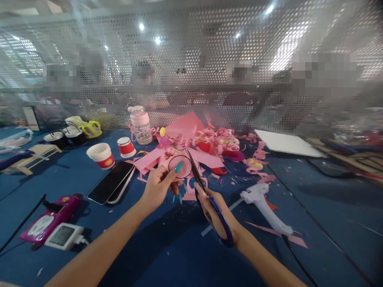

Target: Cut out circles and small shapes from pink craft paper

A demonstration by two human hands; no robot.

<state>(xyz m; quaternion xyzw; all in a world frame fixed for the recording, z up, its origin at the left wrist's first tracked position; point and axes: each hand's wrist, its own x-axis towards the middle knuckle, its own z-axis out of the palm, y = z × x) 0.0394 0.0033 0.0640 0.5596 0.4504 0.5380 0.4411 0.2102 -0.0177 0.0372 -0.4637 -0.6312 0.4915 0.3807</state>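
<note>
While the left hand (157,187) pinches a pink paper piece (182,167) marked with a black circle — thumb on top, the other fingers (178,166) curled beneath and clamped on it — the right hand (214,213) grips blue-handled scissors (206,195), its fingers closed through the handle loops. The blades point toward twelve o'clock and lie against the paper's right edge; whether they are parted cannot be told. The paper is held just above the blue table (329,207), near the middle of the view. Beyond it, at twelve o'clock, lies a heap of pink scraps (206,141) and curled strips. At three o'clock from the right hand, a white glue gun (265,207) rests on the table, its cord trailing toward five o'clock. At nine o'clock from the left hand sit two stacked phones (112,182), and farther toward ten o'clock two red-and-white paper cups (101,155) — a clear jar with a pink lid (140,124) stands behind them. At eight o'clock lie a magenta device (49,219) and a small white meter (64,236). A perforated metal screen (191,59) closes off the table's far edge.
</note>
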